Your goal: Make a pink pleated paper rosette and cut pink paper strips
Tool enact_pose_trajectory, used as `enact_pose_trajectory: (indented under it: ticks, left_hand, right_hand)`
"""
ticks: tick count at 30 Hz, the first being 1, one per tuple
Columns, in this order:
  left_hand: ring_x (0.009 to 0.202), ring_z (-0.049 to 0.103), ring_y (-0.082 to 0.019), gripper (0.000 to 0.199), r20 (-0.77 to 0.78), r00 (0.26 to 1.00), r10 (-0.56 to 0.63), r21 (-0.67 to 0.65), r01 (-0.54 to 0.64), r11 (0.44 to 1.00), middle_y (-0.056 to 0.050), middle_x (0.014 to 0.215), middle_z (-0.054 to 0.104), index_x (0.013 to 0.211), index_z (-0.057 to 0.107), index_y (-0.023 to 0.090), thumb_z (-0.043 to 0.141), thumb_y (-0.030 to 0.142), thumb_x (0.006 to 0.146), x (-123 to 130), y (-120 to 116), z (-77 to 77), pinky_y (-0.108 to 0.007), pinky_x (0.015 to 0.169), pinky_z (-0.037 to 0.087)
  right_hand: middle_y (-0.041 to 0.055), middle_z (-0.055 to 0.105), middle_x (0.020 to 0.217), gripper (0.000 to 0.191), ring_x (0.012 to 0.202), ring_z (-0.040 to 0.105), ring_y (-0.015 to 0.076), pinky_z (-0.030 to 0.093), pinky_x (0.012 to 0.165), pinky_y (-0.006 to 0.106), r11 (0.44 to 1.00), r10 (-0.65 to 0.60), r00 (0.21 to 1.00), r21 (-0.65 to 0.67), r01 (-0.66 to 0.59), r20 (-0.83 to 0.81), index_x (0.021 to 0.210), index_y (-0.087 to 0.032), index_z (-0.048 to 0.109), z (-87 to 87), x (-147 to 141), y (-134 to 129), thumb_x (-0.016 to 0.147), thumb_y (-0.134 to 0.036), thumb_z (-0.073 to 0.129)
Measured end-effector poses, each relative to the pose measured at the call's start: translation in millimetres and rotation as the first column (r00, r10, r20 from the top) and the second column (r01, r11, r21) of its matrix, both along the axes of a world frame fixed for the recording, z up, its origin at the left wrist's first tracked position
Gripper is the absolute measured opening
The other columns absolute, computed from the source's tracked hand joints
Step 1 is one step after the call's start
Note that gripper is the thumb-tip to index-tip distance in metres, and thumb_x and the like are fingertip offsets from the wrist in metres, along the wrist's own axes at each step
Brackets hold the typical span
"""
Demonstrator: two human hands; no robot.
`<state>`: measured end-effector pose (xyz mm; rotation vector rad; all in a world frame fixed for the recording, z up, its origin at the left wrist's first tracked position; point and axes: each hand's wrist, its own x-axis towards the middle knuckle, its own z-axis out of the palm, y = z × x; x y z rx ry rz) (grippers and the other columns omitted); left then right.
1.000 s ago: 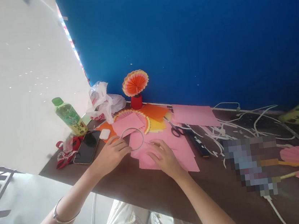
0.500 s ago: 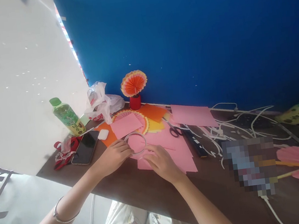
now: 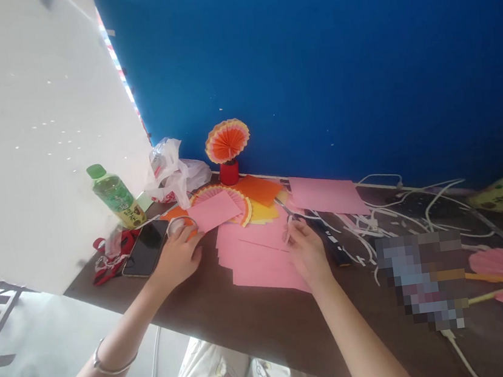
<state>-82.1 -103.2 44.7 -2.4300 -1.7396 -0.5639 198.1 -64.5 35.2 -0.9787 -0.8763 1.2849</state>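
Now the hands have separated: the left hand [image 3: 178, 255] has shifted the thin, pale, ring-shaped roll [image 3: 180, 217] off the stacked pink paper sheets [image 3: 261, 267] to a position just beside the black rectangular phone [image 3: 146, 248], with its fingers at the rim, although whether they grip it or have let go cannot be determined. The right hand [image 3: 307, 249] has moved outward to the dark-handled metal scissors [image 3: 282, 205], its fingers pinched on what appears to be a small pale strip above the sheets. This indicates that roll and strip are likely detached, leaving most of the sheets exposed on the brown surface [image 3: 202, 308].
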Motion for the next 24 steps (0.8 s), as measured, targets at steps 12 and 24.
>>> enact_pose_trajectory:
  ticks: [12,24]
  left_hand:
    - [0.091,0.053,-0.028,0.029,0.206,0.957,0.206,-0.347,-0.126,0.93,-0.015,0.095,0.056,0.083,0.06,0.011,0.06,0.038,0.073,93,50,-29.0,-0.037,0.078,0.041]
    - [0.07,0.065,-0.018,0.028,0.94,0.072,0.333,-0.335,0.374,0.865,-0.006,0.071,0.067,0.077,0.062,0.012,0.072,0.033,0.062,102,62,-39.6,-0.034,0.073,0.05]
  right_hand:
    - [-0.005,0.057,0.062,0.016,0.051,0.052,0.006,0.048,0.051,0.019,0.941,0.106,0.89,-0.246,-0.234,-0.443,0.072,-0.021,0.057,-28.6,11,17,0.065,-0.015,0.07]
    - [-0.006,0.051,0.059,0.017,0.049,0.046,0.0056,0.041,0.046,0.019,0.951,0.167,0.934,-0.197,-0.237,-0.316,0.069,-0.02,0.057,-12.2,21,18,0.062,-0.022,0.072]
